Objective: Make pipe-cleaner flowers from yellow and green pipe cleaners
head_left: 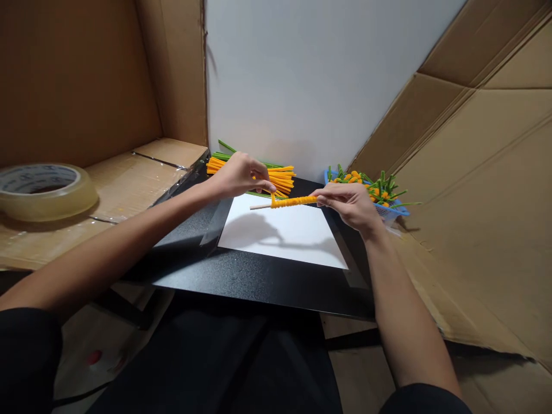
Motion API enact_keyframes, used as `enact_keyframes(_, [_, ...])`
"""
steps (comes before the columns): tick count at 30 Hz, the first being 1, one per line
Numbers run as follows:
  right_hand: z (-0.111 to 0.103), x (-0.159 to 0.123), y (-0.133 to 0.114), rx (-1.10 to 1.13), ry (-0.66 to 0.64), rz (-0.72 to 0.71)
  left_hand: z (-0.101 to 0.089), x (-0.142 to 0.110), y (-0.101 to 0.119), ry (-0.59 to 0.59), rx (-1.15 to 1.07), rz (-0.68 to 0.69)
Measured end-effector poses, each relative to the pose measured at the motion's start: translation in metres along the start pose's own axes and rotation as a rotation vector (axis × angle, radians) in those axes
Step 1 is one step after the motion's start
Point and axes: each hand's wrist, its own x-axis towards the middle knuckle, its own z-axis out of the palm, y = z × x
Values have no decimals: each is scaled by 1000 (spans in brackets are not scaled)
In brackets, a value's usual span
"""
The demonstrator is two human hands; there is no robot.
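A thin wooden stick (259, 207) is held level above a white sheet of paper (280, 236). Around most of its length an orange pipe cleaner (295, 201) is coiled. My right hand (349, 204) pinches the right end of the coil between thumb and fingers. With thumb and forefinger, my left hand (248, 175) grips the pipe cleaner's free end, which stands up from the left end of the coil. The stick's bare tip pokes out to the left below that hand.
Behind my hands lie a bundle of orange pipe cleaners (282, 178) and green pipe cleaners (224, 155). A blue basket (399, 211) of green and orange pieces stands right on the black table (241, 279). A tape roll (81, 198) rests on cardboard at left.
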Motion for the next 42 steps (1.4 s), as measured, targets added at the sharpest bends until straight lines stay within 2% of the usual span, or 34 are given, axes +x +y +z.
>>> enact_keyframes(3, [4,0,4,161,118,64,6,0,-6,-105,-252,-86])
enact_keyframes(8, [18,6,22,215,421,92,34,-7,2,-3,-418,-113])
enact_keyframes(10, [19,6,25,129,511,75,41,-12,9,-8,-303,-106])
enact_keyframes(12, [18,5,21,-30,533,52,41,-16,18,-4,-47,-75])
enact_keyframes(16, [14,2,3,-366,440,-27,25,-18,29,46,490,129])
enact_keyframes(19, [12,1,-6,-420,320,-93,9,-13,25,102,584,207])
enact_keyframes(21, [10,0,-8,-399,259,-120,1,-8,18,153,530,171])
enact_keyframes(25, [9,0,-5,-283,224,-135,-9,-1,4,196,338,65])
enact_keyframes(30, [9,0,-7,-98,183,-102,-18,0,3,99,49,-39])
enact_keyframes(33, [13,0,-8,32,210,-50,-18,1,3,6,-133,-118])
enact_keyframes(35, [18,0,-4,122,250,-13,-12,1,1,-36,-277,-172])
enact_keyframes(37, [25,1,3,184,327,15,0,0,2,-23,-431,-217])
enact_keyframes(40, [37,3,12,165,503,43,24,-4,7,74,-596,-306])
enact_keyframes(42, [42,3,11,44,573,56,39,-7,15,164,-646,-420])
